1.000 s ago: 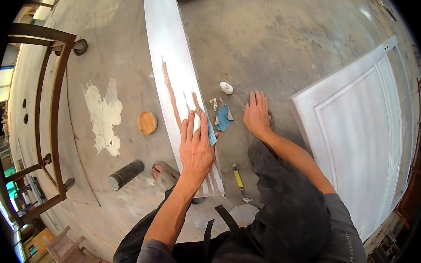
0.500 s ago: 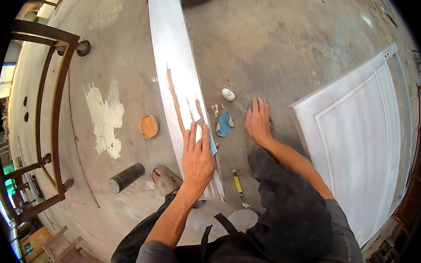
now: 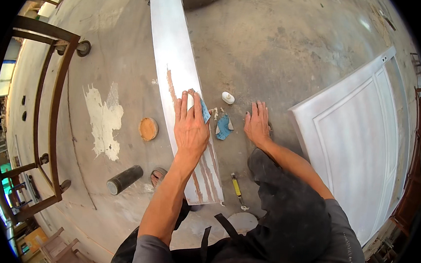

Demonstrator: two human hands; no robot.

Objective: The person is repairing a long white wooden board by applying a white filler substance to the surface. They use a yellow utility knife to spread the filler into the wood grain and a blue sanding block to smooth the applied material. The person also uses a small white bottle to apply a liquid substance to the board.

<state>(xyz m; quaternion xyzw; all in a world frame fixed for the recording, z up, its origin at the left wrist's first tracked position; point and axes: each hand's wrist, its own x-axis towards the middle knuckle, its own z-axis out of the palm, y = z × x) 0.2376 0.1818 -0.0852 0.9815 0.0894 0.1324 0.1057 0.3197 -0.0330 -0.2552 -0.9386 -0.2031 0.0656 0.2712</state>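
My left hand [image 3: 191, 132] lies on a long white board [image 3: 170, 37], its fingers closed over a piece of blue sandpaper [image 3: 205, 113]. Something white shows between the fingers, perhaps the sheet's folded edge or a block. Brown streaks [image 3: 202, 179] run lengthwise along the board, both beyond the hand and on the near end. My right hand [image 3: 257, 124] rests beside my right knee, holding nothing, with its fingers stretched out toward the floor. Between the board and that hand lies another crumpled blue sandpaper piece [image 3: 224, 127]. A small white bottle-like container [image 3: 228, 98] stands just beyond it.
A white panelled door [image 3: 354, 140] lies at right. Left of the board are a round tub of tan paste [image 3: 148, 128], a dark cylinder [image 3: 124, 179] and a dried cream spill [image 3: 105, 120]. A yellow-handled tool [image 3: 236, 186] lies near my knee. A wheeled wooden frame [image 3: 57, 117] stands far left.
My left hand has slid away from me along the board with the sandpaper, uncovering more brown streaks at the near end. My right hand has barely moved.
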